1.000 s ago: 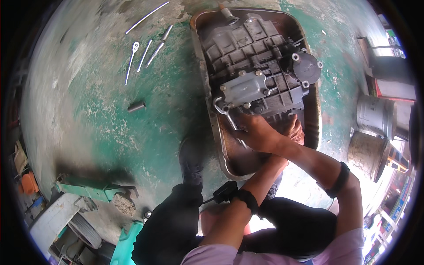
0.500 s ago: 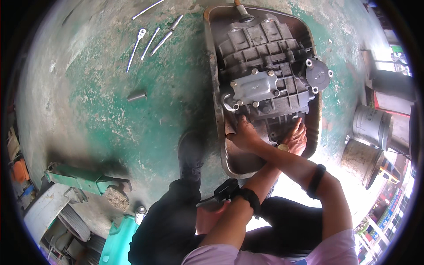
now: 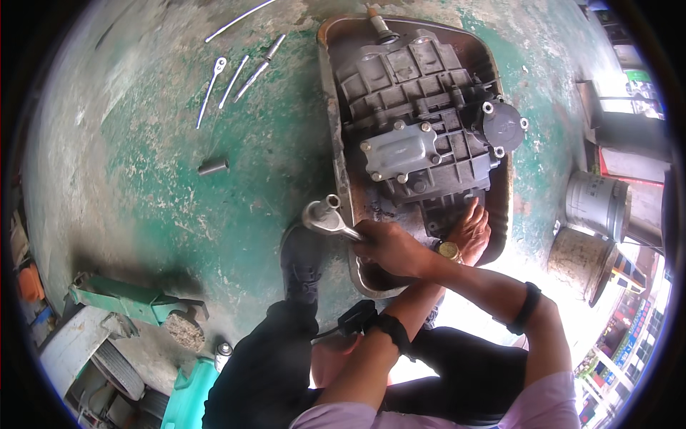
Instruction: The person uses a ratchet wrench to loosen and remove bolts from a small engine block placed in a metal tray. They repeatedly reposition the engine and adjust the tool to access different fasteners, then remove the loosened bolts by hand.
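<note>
My forearms cross. My right hand [image 3: 393,248], on the left side, is closed round a ratchet wrench [image 3: 330,217] whose head carries a socket. The wrench's head is raised over the tray's left rim, apart from the gearbox. My left hand [image 3: 469,232], with a watch at its wrist, lies on the near end of the gearbox [image 3: 400,75], fingers stretched out. The gearbox is a ribbed grey metal casing with a bolted cover plate [image 3: 400,151] on top and a round flange [image 3: 503,127] at its right. It lies in a rusty metal tray [image 3: 503,214].
On the green floor at left lie another ratchet [image 3: 211,93], a thin metal bar [image 3: 234,81], an extension-like rod [image 3: 260,68] and a dark socket [image 3: 213,166]. A green metal stand [image 3: 132,297] and spray can [image 3: 224,350] are at lower left, buckets [image 3: 582,261] at right.
My right hand has lifted the ratchet wrench off the cover plate's corner and moved it left and nearer. My left hand stays on the gearbox. The view has shifted slightly.
</note>
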`<control>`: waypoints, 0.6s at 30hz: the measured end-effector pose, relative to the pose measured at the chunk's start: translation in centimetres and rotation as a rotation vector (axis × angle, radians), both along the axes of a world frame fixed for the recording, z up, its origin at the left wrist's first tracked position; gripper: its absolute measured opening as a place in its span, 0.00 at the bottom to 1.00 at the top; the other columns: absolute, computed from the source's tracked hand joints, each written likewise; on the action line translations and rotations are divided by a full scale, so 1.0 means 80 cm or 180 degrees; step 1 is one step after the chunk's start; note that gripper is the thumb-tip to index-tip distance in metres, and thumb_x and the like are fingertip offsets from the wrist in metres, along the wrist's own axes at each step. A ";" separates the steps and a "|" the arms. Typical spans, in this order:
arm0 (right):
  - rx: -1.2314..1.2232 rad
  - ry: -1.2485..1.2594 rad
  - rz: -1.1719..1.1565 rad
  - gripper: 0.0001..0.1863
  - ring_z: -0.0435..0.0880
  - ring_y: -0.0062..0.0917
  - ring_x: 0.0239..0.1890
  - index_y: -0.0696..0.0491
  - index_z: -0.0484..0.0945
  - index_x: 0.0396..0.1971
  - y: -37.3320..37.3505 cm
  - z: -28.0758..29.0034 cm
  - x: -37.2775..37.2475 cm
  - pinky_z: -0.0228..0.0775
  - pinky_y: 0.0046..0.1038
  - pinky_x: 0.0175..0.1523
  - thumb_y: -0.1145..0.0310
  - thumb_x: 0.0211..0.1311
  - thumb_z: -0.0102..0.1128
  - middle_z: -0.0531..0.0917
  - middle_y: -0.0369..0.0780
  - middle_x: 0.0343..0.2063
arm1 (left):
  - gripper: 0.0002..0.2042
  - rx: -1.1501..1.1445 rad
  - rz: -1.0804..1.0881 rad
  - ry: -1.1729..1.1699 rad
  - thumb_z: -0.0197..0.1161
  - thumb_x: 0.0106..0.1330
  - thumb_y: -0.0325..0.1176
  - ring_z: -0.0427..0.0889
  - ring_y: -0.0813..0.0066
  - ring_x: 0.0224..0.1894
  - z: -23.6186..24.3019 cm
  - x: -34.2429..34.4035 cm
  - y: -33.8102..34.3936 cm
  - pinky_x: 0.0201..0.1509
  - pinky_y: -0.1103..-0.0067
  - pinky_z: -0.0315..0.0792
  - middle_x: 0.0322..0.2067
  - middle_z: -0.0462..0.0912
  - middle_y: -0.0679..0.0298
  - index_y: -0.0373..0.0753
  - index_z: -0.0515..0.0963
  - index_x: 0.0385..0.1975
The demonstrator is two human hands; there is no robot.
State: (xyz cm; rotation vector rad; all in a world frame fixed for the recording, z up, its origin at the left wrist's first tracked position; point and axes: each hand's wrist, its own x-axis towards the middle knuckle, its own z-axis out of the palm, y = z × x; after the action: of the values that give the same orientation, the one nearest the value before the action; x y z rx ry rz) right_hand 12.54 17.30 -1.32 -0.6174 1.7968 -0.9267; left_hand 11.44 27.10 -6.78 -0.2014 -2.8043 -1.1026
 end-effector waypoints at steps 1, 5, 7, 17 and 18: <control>-0.0194 0.0202 0.0055 0.11 0.80 0.25 0.29 0.63 0.77 0.39 -0.003 0.017 -0.010 0.71 0.29 0.36 0.73 0.59 0.61 0.80 0.45 0.25 | 0.14 0.0414 -0.0015 -0.0123 0.53 0.63 0.34 0.68 0.59 0.62 0.001 0.001 -0.002 0.75 0.58 0.46 0.51 0.78 0.53 0.34 0.81 0.40; -0.1059 0.1119 -0.0030 0.11 0.79 0.26 0.30 0.63 0.81 0.40 -0.005 0.091 -0.068 0.70 0.30 0.35 0.74 0.58 0.66 0.80 0.43 0.27 | 0.13 0.2741 0.0138 -0.1023 0.51 0.69 0.34 0.68 0.65 0.62 0.012 0.014 -0.012 0.71 0.65 0.54 0.54 0.76 0.55 0.35 0.75 0.47; -0.0647 0.0925 -0.0299 0.11 0.76 0.22 0.28 0.63 0.80 0.38 0.005 0.122 -0.089 0.68 0.29 0.34 0.69 0.63 0.63 0.79 0.41 0.24 | 0.16 0.5653 0.0940 -0.1576 0.48 0.75 0.38 0.71 0.73 0.57 0.023 0.028 -0.016 0.63 0.76 0.63 0.56 0.73 0.59 0.36 0.66 0.56; -0.0685 0.0725 -0.1126 0.14 0.70 0.19 0.26 0.61 0.74 0.35 0.052 0.083 -0.071 0.65 0.27 0.32 0.62 0.70 0.54 0.73 0.40 0.20 | 0.11 0.4139 0.2761 0.0521 0.58 0.70 0.38 0.79 0.70 0.33 0.008 0.016 -0.217 0.37 0.76 0.75 0.33 0.80 0.65 0.37 0.76 0.44; -0.0799 0.0844 -0.1132 0.14 0.74 0.22 0.25 0.62 0.74 0.35 0.045 0.073 -0.066 0.67 0.29 0.32 0.64 0.69 0.55 0.75 0.44 0.21 | 0.14 0.4264 0.3146 0.0308 0.57 0.71 0.41 0.79 0.70 0.35 0.011 0.006 -0.241 0.39 0.76 0.75 0.36 0.80 0.63 0.36 0.76 0.46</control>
State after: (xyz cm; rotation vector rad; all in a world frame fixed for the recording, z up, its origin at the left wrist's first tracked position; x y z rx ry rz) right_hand 7.28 20.89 4.54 -0.6088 2.0865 -1.3795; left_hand 11.96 7.80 -5.89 1.0255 -1.1601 -2.0558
